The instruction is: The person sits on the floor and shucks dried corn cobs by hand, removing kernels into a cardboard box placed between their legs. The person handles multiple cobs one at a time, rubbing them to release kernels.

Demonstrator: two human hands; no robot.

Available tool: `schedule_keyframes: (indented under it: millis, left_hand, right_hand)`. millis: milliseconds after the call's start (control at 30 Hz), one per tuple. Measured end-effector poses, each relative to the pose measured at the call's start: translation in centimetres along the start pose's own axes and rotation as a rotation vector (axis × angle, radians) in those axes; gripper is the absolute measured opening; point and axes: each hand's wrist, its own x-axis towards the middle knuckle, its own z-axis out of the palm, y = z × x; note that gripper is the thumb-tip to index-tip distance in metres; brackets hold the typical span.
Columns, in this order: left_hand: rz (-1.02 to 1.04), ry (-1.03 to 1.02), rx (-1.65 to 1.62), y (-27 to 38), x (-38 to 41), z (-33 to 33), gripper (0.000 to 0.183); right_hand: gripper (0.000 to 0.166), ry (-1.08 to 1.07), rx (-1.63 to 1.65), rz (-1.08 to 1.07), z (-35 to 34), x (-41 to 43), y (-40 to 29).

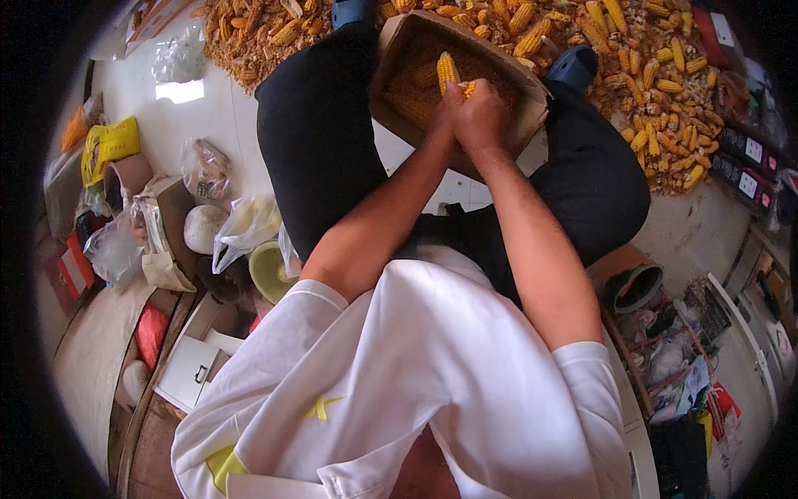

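Note:
Both hands meet over an open cardboard box (399, 43) that sits between my knees. My left hand (446, 115) is closed around a yellow corn cob (446, 67), whose tip points up and away from me. Pressed against it, my right hand (483, 118) grips yellow corn (469, 88), showing between the hands; whether this is a second cob or part of the first, I cannot tell. Loose yellow kernels (408, 106) lie in the box under my hands. My fingers are mostly hidden by the backs of my hands.
Corn cobs and husk debris form a large pile (648, 68) beyond the box, spreading both ways. My blue shoes (572, 67) stand beside the box. Plastic bags (246, 227), a green bowl (271, 271) and a paper bag (168, 218) lie left. A bucket-like container (633, 287) lies right.

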Motion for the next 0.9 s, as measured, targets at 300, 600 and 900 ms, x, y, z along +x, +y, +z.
schedule_keyframes:
  millis: [300, 600, 900]
  left_hand:
    - [0.037, -0.166, -0.056, 1.5, -1.9, 1.1, 0.050]
    - [-0.127, 0.177, 0.047, 6.4, -7.5, 6.2, 0.057]
    - [-0.096, 0.071, -0.165, 4.1, -4.5, 3.4, 0.064]
  right_hand:
    - [0.038, 0.047, -0.040, -0.112, -0.1, 0.6, 0.2]
    - [0.042, 0.266, 0.179, 0.163, -1.8, 2.9, 2.1]
    - [0.050, 0.051, 0.263, 0.178, -2.2, 1.6, 0.8]
